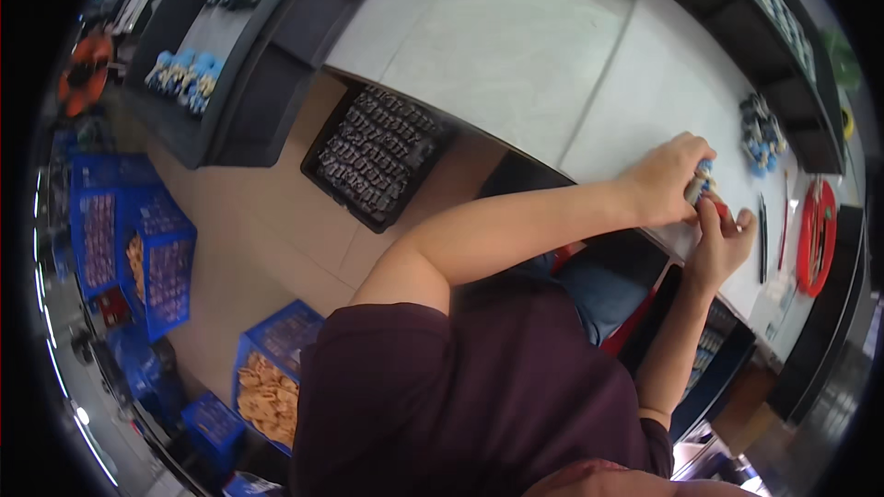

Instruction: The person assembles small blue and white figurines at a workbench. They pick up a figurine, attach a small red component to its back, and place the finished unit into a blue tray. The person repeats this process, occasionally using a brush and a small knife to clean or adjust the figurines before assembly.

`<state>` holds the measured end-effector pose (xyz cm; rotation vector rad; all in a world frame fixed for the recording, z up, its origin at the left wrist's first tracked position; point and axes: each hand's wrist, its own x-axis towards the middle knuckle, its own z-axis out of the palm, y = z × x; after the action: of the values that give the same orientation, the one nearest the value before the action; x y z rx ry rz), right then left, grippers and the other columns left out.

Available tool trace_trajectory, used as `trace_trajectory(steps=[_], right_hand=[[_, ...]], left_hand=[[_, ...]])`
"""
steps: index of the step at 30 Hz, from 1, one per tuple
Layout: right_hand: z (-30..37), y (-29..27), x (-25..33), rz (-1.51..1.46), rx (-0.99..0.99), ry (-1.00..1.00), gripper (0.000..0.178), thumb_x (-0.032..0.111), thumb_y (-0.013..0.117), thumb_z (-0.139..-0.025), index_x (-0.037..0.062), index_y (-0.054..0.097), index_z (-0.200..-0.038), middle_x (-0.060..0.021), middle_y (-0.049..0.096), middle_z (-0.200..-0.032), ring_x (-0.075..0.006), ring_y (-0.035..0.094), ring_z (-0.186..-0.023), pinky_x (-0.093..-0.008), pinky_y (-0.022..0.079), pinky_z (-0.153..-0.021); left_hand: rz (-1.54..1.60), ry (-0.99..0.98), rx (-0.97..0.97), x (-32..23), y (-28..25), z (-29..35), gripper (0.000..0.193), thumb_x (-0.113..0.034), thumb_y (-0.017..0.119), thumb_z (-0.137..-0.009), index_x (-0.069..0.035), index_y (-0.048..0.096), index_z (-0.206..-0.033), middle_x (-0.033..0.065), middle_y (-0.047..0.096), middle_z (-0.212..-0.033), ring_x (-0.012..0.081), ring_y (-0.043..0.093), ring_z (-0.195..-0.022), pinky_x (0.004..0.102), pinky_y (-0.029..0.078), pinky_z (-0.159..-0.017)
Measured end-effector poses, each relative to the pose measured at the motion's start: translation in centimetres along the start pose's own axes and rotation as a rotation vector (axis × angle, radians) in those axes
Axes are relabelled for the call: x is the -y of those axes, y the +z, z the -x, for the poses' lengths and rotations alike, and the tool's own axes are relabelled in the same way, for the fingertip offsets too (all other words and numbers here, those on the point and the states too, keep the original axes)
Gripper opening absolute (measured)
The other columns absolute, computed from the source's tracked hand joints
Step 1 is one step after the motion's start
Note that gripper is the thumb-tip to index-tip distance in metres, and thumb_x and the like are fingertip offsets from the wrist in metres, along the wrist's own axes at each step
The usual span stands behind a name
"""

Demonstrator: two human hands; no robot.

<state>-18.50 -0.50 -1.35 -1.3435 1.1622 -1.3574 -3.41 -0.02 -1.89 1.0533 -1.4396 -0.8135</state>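
My left hand [665, 180] is closed round a small painted figurine [703, 175] with blue and cream parts, held just above the white table near its front edge. Close against it, my right hand [721, 244] pinches a small red piece [722, 211] at the figurine's lower side; its kind is too small and covered to make out. Beyond the hands, a cluster of similar blue, cream and dark figurines [762, 135] lies on the table. Dark thin sticks like pens [762, 241] and a slim brush [791, 207] lie to the right of my right hand.
A red oval tray [816, 239] sits at the table's right end. Black crates [262, 83] of figurines stand far left, with a black rack [773, 55] at far right. On the floor are a black tray [311, 164] of small grey pieces and several blue baskets [166, 324].
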Motion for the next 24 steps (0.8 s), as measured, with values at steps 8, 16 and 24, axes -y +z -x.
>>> trace_trajectory(steps=[8,16,24], right_hand=[[-0.1,0.5,0.2,0.116,0.089,-0.084,0.038,-0.011,0.062,-0.077,0.0077,0.032,-0.090,-0.0215,0.063,-0.090,-0.0189,0.064,-0.079,-0.0273,0.053,-0.066],[0.2,1.3,0.6,0.225,-0.011,-0.090,0.041,-0.009,0.064,-0.075,0.0053,0.031,-0.094,-0.0176,0.062,-0.089,-0.0186,0.062,-0.082,-0.0241,0.054,-0.058],[-2.1,-1.9,3.9,0.076,-0.144,0.043,0.038,-0.002,0.066,-0.077,0.0000,0.038,-0.103,-0.0192,0.063,-0.092,-0.0205,0.063,-0.089,-0.0261,0.051,-0.076]], left_hand=[[0.012,-0.030,-0.060,0.5,0.5,0.2,0.057,-0.011,0.080,-0.059,0.002,0.050,-0.106,0.0181,0.054,-0.104,0.0336,0.056,-0.094,0.0381,0.047,-0.081],[0.144,-0.004,-0.024,1.2,0.4,-0.2,0.062,0.001,0.076,-0.060,0.004,0.046,-0.114,0.0160,0.055,-0.101,0.0229,0.063,-0.082,0.0315,0.054,-0.067],[0.269,-0.406,0.157,-2.4,-1.7,-1.1,0.071,0.003,0.078,-0.063,0.004,0.039,-0.122,0.0123,0.050,-0.113,0.0164,0.060,-0.088,0.0273,0.053,-0.075]])
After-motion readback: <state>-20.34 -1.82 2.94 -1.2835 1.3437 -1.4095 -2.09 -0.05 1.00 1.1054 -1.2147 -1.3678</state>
